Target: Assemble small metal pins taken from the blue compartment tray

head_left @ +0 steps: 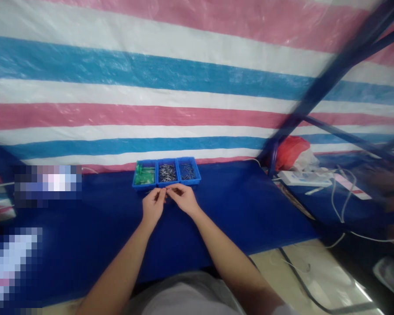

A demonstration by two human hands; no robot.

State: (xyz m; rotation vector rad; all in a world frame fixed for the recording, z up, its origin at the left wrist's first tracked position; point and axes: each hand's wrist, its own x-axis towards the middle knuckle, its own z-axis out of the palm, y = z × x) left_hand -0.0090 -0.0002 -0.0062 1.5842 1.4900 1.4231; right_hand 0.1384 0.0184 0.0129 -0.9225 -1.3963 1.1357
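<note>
My left hand (153,204) and my right hand (183,197) meet just in front of three blue bins, fingertips pinched together. Something thin and small sits between them; a fine dark tip pokes out left of my left fingers, but its kind is too small to make out. Green pieces, some in clear wrapping, fill the left bin (134,180). Many short metal pins or screws (167,172) lie in the middle bin (157,175). Fewer thin metal pieces (187,171) are in the right bin (198,175).
Under the bins spreads a dark blue table surface (243,205). Behind it hangs a striped plastic sheet (184,96). A dark metal frame post (315,96) slants at right, near a red bag (290,151), a white power strip (304,178) and loose cables. A person's blurred arm shows at far right.
</note>
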